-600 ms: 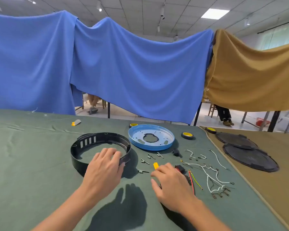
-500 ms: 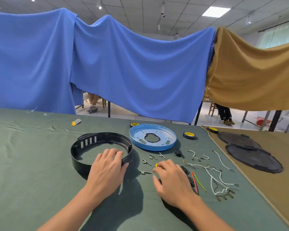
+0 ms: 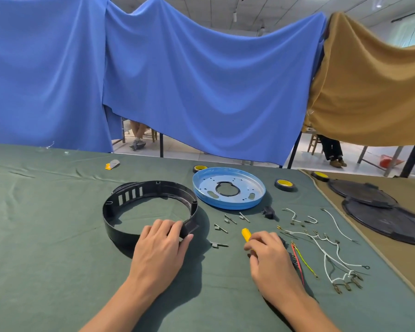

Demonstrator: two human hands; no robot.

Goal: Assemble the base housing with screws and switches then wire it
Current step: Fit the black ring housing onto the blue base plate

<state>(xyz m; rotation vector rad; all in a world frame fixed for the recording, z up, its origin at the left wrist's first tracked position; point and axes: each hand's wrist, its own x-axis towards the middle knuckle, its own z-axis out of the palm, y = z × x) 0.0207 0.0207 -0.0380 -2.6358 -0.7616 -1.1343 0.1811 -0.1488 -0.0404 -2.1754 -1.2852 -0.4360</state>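
1. Your left hand (image 3: 161, 250) grips the housing (image 3: 130, 195), a black ring, at its near rim; fingers (image 3: 163, 227) curled over the top edge just beside the boxed end, thumb outside the wall.
2. Your right hand (image 3: 271, 257) pinches a yellow tool (image 3: 246, 233); fingers curled round it; the yellow end sticks out on the far side; the tip is hidden under the hand.
3. The housing lies flat on the green surface (image 3: 58, 236), left of centre; slotted wall at its far left.
4. A blue plate (image 3: 225, 206) lies just beyond and right of the housing, not touching it; it has a cut-out in the middle.
5. Screws (image 3: 225, 219) are scattered between the housing and your right hand; one lies between your two hands.
6. A small black part (image 3: 268, 213) sits near the plate's near-right edge.
7. White wires (image 3: 328, 255) spread out right of your right hand; a red wire (image 3: 297, 259) and a yellow-green one run just beside that hand, partly under it.
8. One tape roll (image 3: 284, 184) sits right of the plate; another is behind the plate.
9. Two black discs (image 3: 388, 224) overlap on the tan surface at far right.
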